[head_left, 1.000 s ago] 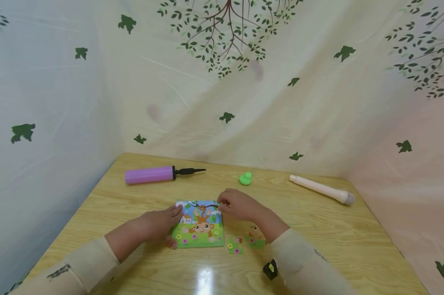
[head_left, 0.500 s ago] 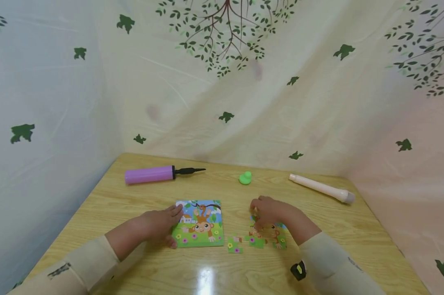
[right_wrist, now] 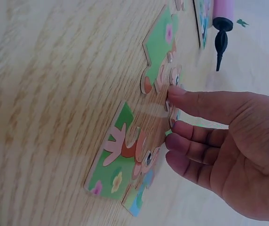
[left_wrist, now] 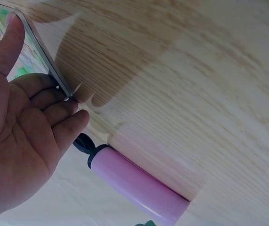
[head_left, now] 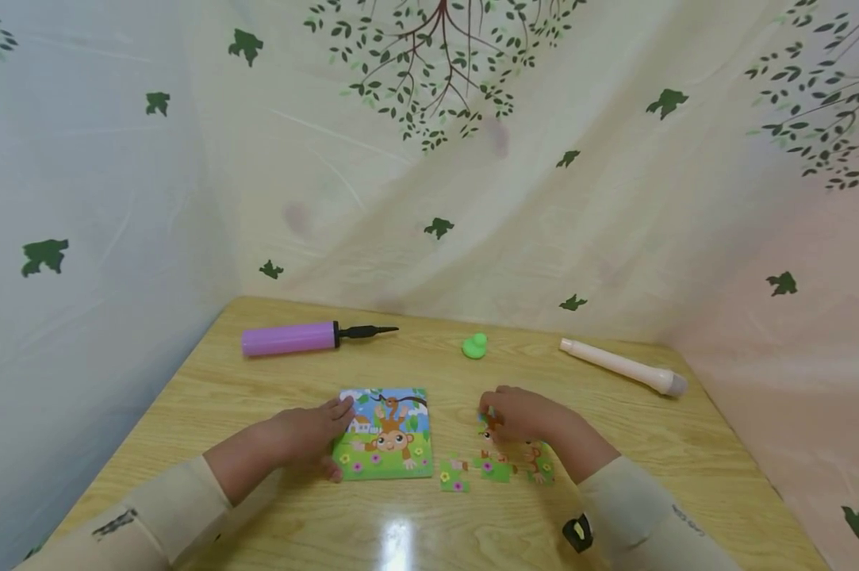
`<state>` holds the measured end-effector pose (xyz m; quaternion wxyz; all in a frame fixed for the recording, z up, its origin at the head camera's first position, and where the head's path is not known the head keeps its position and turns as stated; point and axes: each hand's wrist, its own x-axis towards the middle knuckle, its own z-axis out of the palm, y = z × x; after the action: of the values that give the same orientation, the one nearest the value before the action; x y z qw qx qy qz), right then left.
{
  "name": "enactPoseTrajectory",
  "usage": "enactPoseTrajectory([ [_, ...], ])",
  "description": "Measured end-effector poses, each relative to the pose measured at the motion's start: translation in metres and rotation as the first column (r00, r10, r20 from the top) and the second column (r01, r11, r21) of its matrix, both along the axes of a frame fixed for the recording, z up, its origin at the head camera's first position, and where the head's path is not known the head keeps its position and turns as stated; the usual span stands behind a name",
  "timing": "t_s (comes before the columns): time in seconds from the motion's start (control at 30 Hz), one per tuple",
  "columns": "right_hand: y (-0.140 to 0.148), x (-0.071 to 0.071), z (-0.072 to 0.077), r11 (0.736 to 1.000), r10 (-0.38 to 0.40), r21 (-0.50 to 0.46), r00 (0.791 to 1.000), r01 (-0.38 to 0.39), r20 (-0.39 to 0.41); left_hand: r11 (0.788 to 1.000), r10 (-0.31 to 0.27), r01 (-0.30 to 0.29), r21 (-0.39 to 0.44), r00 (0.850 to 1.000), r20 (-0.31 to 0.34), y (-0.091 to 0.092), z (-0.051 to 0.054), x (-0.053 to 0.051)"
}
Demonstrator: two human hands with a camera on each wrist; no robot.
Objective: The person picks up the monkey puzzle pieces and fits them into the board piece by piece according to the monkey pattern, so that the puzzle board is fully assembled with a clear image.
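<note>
My left hand (head_left: 308, 438) rests at the left edge of a square monkey picture board (head_left: 393, 448), thumb and fingers spread and touching its border. In the left wrist view, the board (left_wrist: 33, 52) runs under the thumb and fingertips. To the right, my right hand (head_left: 525, 412) pinches a jigsaw puzzle piece (right_wrist: 173, 114) between thumb and fingertips, low over the table; the fingers partly hide it. Around it lie other monkey puzzle pieces: a green one with a yellow flower (head_left: 454, 476), one with a pink flower (right_wrist: 160, 40) and one with a monkey's hand (right_wrist: 108, 165).
A purple hand pump (head_left: 289, 339) with a black nozzle lies at the back left of the wooden table (head_left: 315, 523). Behind the board sits a green toy duck (head_left: 475, 346). A pale toy microphone (head_left: 622, 366) lies at the back right, near the printed cloth wall (head_left: 515, 238).
My right hand has moved right from the board's top right corner to the loose puzzle pieces, then slightly left and down there. My left hand stays on the board.
</note>
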<state>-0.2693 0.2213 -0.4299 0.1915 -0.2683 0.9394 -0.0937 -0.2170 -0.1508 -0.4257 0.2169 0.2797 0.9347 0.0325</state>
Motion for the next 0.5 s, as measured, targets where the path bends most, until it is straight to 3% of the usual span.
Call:
enactPoseTrajectory([
  [0.33,-0.015,-0.003,0.004,0.999,0.017,0.037,0.999,-0.016,-0.043,1.000,0.013,-0.013,0.007,1.000,-0.005,-0.001,0.002,0.002],
  [0.5,-0.023,-0.006,0.001,0.997,0.073,0.027,0.993,-0.071,-0.091,1.000,0.013,-0.013,0.003,1.000,-0.009,0.000,0.004,0.002],
])
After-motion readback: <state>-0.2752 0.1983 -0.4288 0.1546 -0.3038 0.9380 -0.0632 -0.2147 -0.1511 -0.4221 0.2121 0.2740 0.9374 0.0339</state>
